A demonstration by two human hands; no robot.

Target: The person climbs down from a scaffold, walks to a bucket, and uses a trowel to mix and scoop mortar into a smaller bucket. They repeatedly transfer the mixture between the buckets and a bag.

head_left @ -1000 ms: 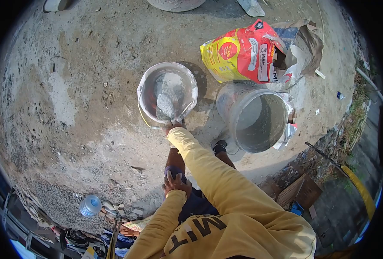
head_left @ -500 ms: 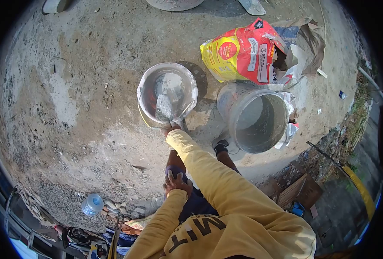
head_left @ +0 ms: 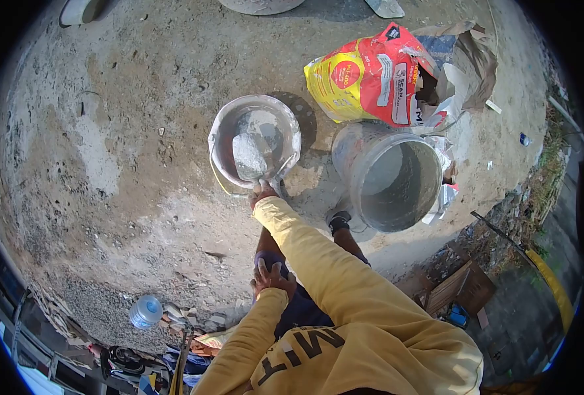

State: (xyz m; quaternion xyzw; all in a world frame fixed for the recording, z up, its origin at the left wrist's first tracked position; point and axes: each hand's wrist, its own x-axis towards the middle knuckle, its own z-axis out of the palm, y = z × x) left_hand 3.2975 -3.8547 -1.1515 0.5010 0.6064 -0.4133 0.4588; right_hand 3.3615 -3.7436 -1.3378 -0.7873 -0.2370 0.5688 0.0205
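My right hand [head_left: 263,190] is closed on a trowel at the near rim of a pale bucket [head_left: 215,131]. The trowel's grey, coated blade [head_left: 248,157] reaches inside, above a patch of wet-looking grey mix [head_left: 265,125] at the bottom. The trowel's handle is mostly hidden by my fingers. Resting on my bent knee [head_left: 272,262], my left hand [head_left: 272,280] has its fingers apart and holds nothing.
A larger bucket [head_left: 365,191] with grey residue stands right of the pale one. Behind it lies a torn red and yellow bag [head_left: 364,76]. A clear water jug [head_left: 145,312] is at the lower left, and cardboard [head_left: 460,289] at the lower right.
Inside the bucket, the trowel blade has turned, showing a broader face, and shifted slightly up and left. My left hand stays on the knee.
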